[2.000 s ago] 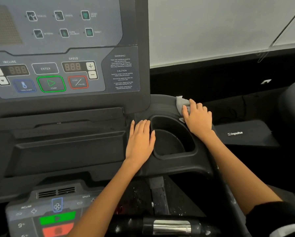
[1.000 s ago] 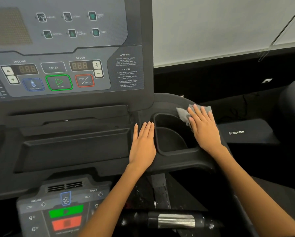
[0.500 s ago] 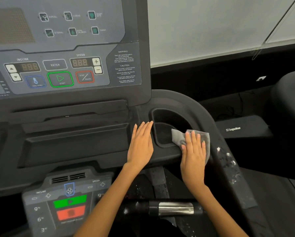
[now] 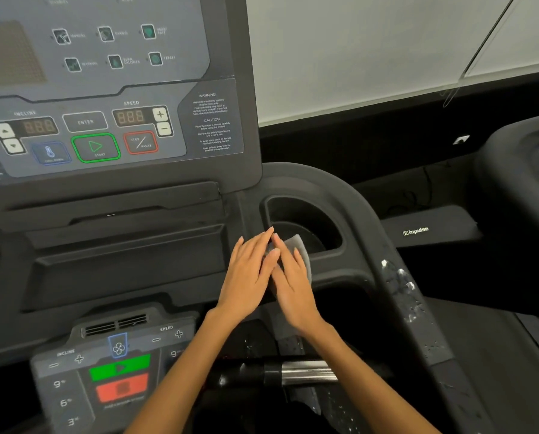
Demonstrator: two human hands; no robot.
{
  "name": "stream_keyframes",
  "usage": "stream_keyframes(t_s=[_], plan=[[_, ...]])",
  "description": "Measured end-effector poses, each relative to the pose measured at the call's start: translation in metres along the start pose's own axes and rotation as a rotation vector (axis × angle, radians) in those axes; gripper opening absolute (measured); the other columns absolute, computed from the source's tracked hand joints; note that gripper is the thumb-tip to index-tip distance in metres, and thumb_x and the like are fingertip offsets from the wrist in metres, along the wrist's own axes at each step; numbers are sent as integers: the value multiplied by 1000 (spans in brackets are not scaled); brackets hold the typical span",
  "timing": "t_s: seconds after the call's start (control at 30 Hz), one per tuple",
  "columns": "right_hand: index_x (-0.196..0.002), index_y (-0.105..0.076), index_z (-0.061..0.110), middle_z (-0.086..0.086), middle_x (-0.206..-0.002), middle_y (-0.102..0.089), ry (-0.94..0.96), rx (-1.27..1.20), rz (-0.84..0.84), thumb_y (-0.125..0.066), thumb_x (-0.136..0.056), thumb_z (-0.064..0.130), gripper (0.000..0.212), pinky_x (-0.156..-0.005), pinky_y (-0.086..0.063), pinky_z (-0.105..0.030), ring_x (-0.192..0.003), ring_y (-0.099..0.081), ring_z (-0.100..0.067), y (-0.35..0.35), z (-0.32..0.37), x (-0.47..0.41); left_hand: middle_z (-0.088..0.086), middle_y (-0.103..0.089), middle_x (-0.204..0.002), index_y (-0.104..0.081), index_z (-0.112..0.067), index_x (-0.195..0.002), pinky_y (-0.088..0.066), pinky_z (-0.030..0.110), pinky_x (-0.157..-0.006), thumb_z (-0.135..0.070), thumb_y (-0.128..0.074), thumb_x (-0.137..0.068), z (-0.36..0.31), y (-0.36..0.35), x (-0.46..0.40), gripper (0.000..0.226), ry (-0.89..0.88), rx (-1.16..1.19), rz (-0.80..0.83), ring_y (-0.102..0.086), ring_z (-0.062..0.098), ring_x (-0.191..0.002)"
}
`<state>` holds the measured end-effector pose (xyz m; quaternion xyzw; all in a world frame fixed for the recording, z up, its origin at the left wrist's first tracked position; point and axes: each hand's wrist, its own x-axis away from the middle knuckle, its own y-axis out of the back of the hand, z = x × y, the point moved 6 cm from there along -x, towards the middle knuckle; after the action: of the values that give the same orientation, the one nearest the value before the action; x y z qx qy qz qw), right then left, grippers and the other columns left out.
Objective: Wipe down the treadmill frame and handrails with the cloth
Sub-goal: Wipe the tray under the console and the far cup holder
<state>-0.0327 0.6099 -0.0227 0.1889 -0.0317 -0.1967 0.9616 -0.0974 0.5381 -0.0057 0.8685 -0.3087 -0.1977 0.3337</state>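
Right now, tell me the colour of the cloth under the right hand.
Grey, plain; the cloth shows in the head view.

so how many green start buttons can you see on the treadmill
2: the outlined START button on the upper console, and a solid green button on the lower panel. More may be hidden off-frame left.

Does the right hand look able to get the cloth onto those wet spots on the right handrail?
Probably yes: the right hand presses the cloth beside the cup holder, and nothing lies between it and the wet spots.
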Motion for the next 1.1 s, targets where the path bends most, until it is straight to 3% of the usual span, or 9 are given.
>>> stream_keyframes(t_s=[0.07,0.17,0.23,0.37,0.5,0.67,0.8,0.97,1.1], plan=[[-151,-29,28,23,-150,-33,-97,-282,93,-31,-105,23,46,-121,-15,-26,-143,-22,3,7,1,0,-8,-23,-155,-12,-23,-152,-1,32,-121,-64,-13,-94,-1,-2,4,71,-52,-63,75,-15,-1,-143],[-141,-43,23,9,-146,-46,-101,-525,-11,-37,-104,10,40,-113,-35,-25,-133,-44,-3,37,4,-4,2,-9,-159,1,-24,-153,-1,45,-120,-82,-12,-82,1,-10,10,92,-157,-433,155,-4,15,-147],[-134,-53,18,8,-135,-56,-37,-420,-159,-43,-103,10,33,-106,-43,-28,-125,-53,-8,61,5,-7,9,-14,-159,-4,-34,-152,0,54,-118,-85,-23,-78,2,-16,11,92,-190,-587,170,-7,26,-147],[-123,-60,17,12,-122,-61,68,-26,-345,-44,-102,11,28,-103,-46,-37,-119,-54,-7,86,-8,-12,8,-31,-153,-32,-44,-143,-5,63,-113,-72,-28,-89,-6,-22,9,61,-230,-643,119,-20,29,-144],[-127,-58,18,12,-119,-58,97,200,-269,-47,-102,16,27,-105,-41,-32,-116,-51,-3,86,-21,-14,3,-45,-146,-55,-31,-131,-9,67,-111,-45,-37,-95,-12,-12,1,42,-201,-737,21,-29,27,-141],[-124,-60,15,3,-117,-64,152,351,-205,-50,-100,18,26,-103,-37,-29,-112,-52,-6,79,-28,-13,4,-54,-138,-54,-20,-134,-25,58,-112,-32,-42,-93,-2,4,8,44,-174,-726,-48,-40,29,-135],[-122,-62,14,2,-114,-65,151,408,-186,-50,-100,18,25,-101,-31,-21,-112,-55,-11,77,-28,-13,12,-54,-136,-56,-11,-131,-35,54,-107,-19,-72,-82,4,7,26,52,-77,-632,-127,-46,33,-130],[-119,-63,13,2,-108,-66,154,424,-171,-50,-100,15,24,-101,-37,-26,-107,-57,-12,75,-30,-11,14,-44,-144,-49,-16,-137,-24,48,-114,-33,-36,-93,-4,-7,50,50,-84,-606,-133,-35,33,-137],[-119,-63,15,3,-107,-66,136,338,-193,-46,-101,11,25,-99,-43,-32,-105,-57,-9,75,-31,-10,13,-38,-149,-41,-19,-143,-16,48,-115,-36,-33,-94,-14,-30,47,52,-112,-621,-49,-29,32,-141]])
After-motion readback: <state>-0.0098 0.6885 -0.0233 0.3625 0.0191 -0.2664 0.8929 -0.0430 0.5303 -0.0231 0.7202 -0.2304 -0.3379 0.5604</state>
